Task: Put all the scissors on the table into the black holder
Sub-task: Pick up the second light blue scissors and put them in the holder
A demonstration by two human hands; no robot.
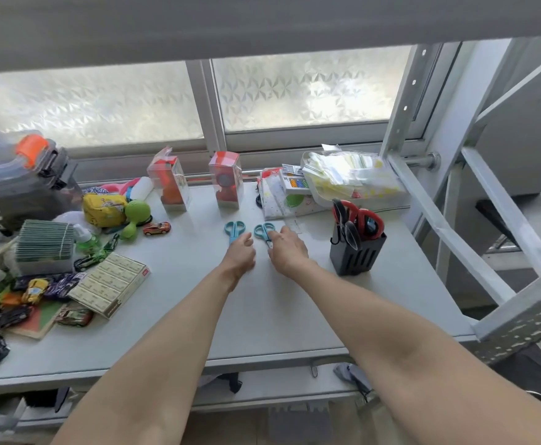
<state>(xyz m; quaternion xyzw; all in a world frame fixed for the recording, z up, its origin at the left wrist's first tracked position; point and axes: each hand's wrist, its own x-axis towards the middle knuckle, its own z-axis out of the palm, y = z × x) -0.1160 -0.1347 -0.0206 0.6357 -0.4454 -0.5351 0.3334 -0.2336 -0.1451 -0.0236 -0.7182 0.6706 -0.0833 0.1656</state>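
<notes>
Head view looks down on a pale worktop [279, 309] below a frosted window, with both bare forearms reaching forward to its middle. Two small teal scissors lie side by side there, handles pointing away. The left hand [239, 254] rests over the blades of the left teal scissors [234, 231], fingers curled down on them; whether it has a firm grip I cannot tell. The right hand [287, 250] covers the blade end of the right teal scissors [263, 233], fingers bent loosely around it, thumb near the handle loops. To the right, well apart from both hands, stands the black holder [357, 253], upright, already carrying red-handled scissors [364, 218] and black-handled scissors [347, 231], handles up. Toys, boxes and a small toy car [156, 228] crowd the worktop's left side
</notes>
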